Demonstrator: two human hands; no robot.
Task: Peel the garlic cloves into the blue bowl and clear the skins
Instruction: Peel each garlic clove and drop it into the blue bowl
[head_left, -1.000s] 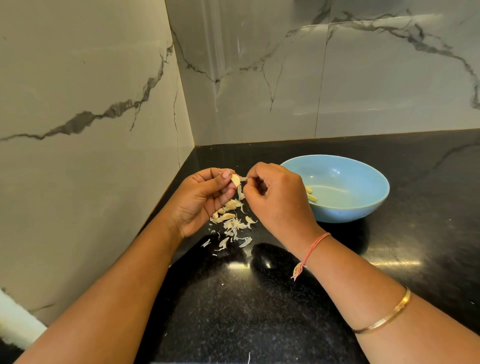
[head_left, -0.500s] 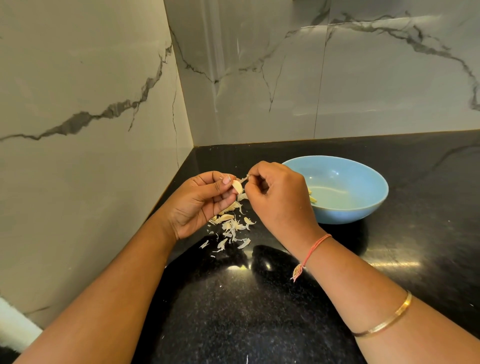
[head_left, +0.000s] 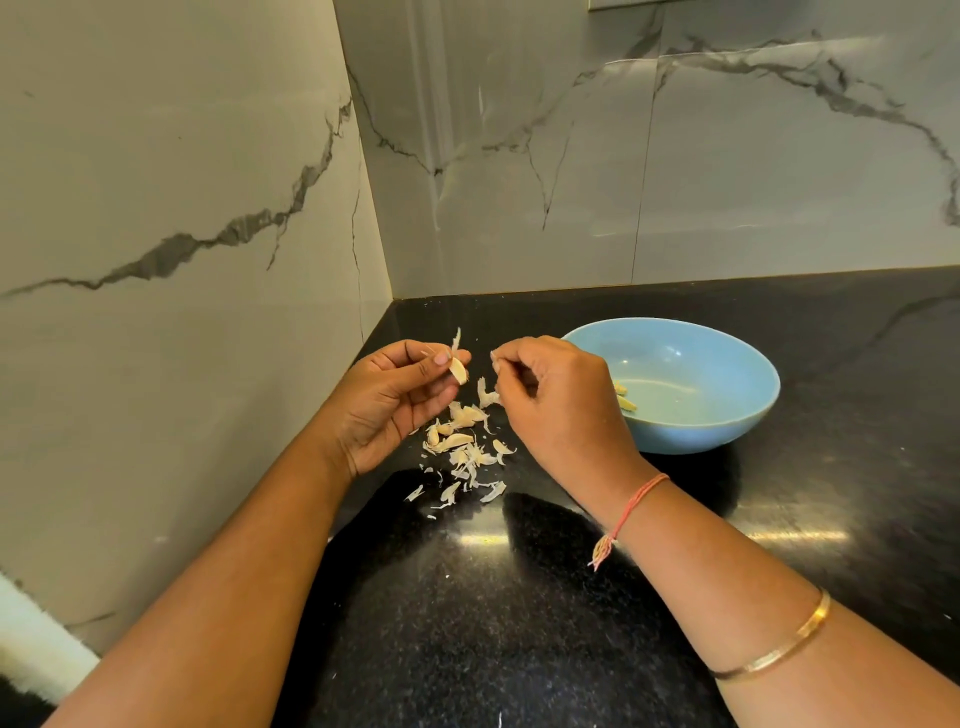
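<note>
Basically black tabletop, marble walls (corner); skins near blue bowl; left hand grips clove, right hand pinches skin scrap.

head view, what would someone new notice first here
Mid-frame, the left hand pinches a pale garlic clove while the right hand beside it pinches a scrap of skin. Below them a scatter of papery white garlic skins lies on the glossy black speckled countertop. To the right sits a light blue round bowl holding a few peeled cloves.
</note>
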